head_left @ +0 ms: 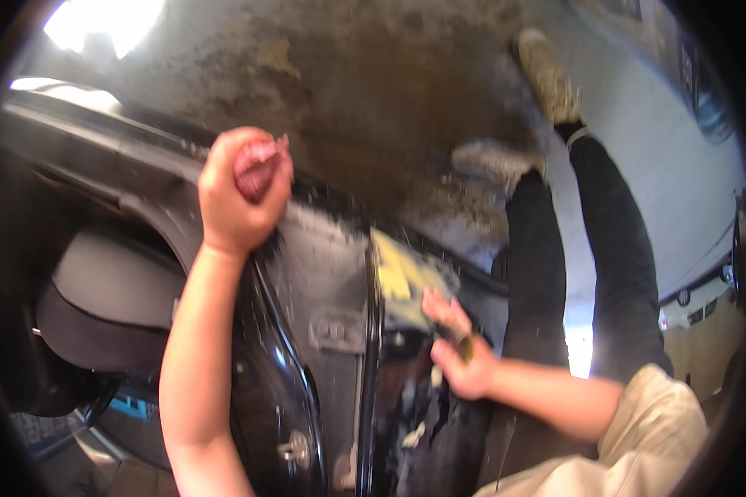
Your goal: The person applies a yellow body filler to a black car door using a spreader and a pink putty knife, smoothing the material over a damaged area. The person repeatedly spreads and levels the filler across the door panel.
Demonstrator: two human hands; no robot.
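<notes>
- Find the pinkish-red, rounded wad of crumpled-looking material (259, 170) at upper left of centre, wrapped in the curled fingers of the left hand (242, 195); cannot tell whether touching the car body behind.
- Looks light, soft and squeezable, hardly fragile; best taken round the middle, palm behind, rounded end left free.
- See the right hand (470, 364) right of centre, fingers reaching toward the pale-yellow smeared patch (398, 277), thumb beside a dark, shiny, olive-brown piece (466, 346).
- Cannot tell, through blur, how firmly pinched or of what material; seems small and light, probably best held between thumb and fingertips.
- Judge the black, glossy door panel (394, 364) stiff, heavy and perhaps slippery; steady by the edge.
</notes>
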